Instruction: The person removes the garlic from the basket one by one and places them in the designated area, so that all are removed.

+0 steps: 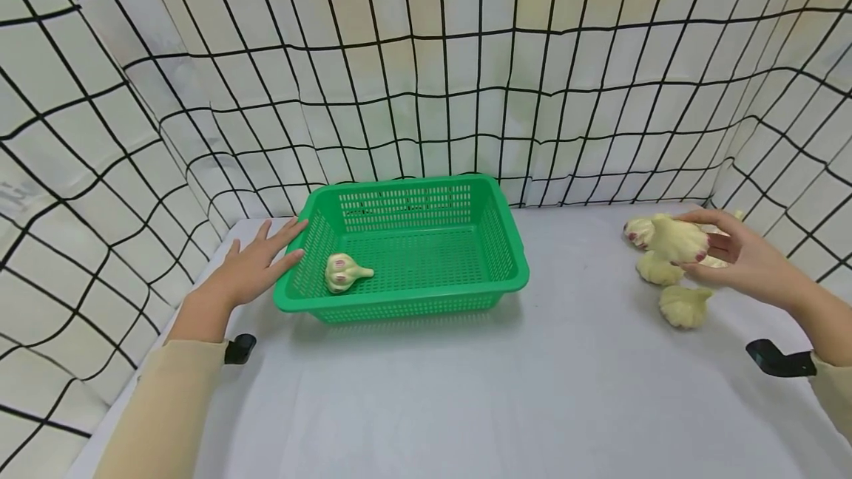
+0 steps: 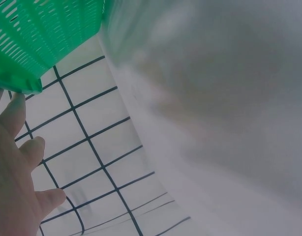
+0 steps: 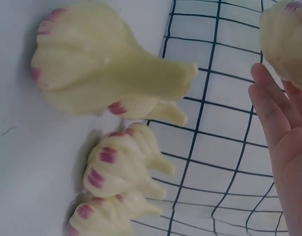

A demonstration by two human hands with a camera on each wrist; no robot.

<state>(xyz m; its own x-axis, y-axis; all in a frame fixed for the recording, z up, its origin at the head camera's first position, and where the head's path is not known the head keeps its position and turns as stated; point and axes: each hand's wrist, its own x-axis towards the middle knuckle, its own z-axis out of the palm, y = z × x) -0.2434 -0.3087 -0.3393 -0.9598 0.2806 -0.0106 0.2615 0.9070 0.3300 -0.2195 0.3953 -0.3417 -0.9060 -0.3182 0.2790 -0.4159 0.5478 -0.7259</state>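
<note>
My left hand [image 1: 249, 272] lies at the left end of a green plastic basket [image 1: 413, 300], its spread fingers touching the rim. One garlic bulb [image 1: 342, 273] sits in the basket's left part, its stem pointing right. At the right, my right hand [image 1: 755, 257] pinches a garlic bulb [image 1: 677, 239] between thumb and fingers, above other bulbs. In the right wrist view this held garlic bulb [image 3: 285, 42] is cut off by the frame's edge. Below it on the table are several more, among them a near garlic bulb [image 1: 684, 307] and a garlic bulb [image 1: 657, 269] partly behind the held one.
A white table [image 1: 426, 398] carries everything. White walls with a black grid [image 1: 479, 87] enclose it at the back and both sides. A black wrist mount [image 1: 780, 358] juts out from the right sleeve, and another mount [image 1: 239, 349] from the left.
</note>
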